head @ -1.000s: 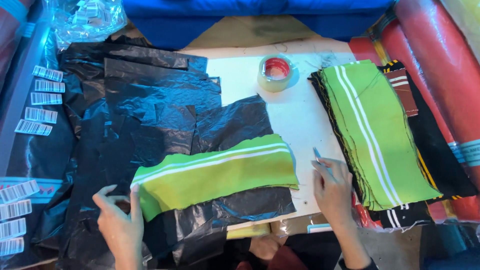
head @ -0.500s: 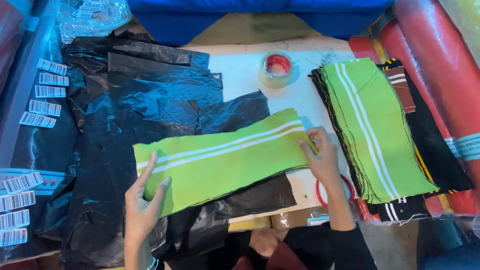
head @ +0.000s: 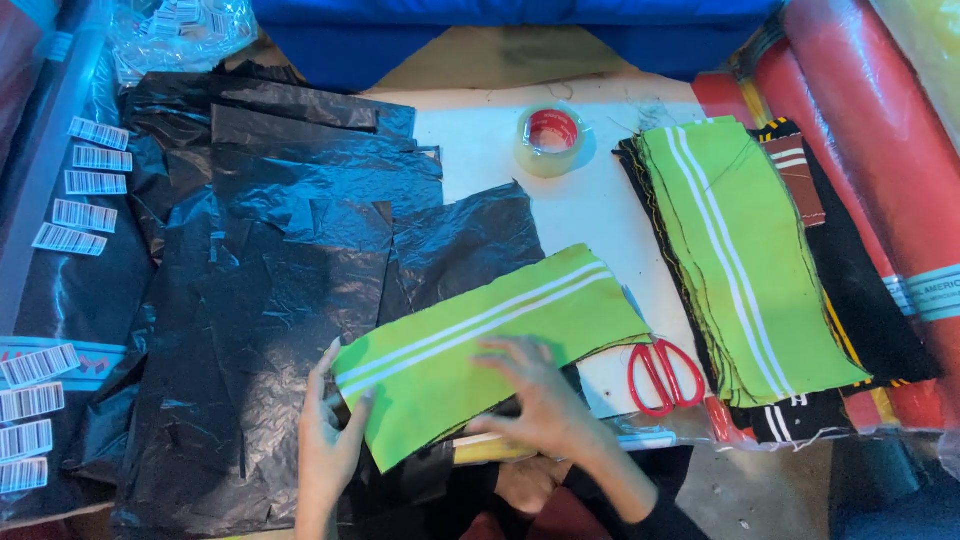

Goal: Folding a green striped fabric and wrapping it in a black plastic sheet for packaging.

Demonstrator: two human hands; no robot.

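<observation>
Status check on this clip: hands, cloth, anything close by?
Left hand at green striped strip's left end; right hand flat on it. Strip over black plastic sheets. Red scissors alongside.
</observation>
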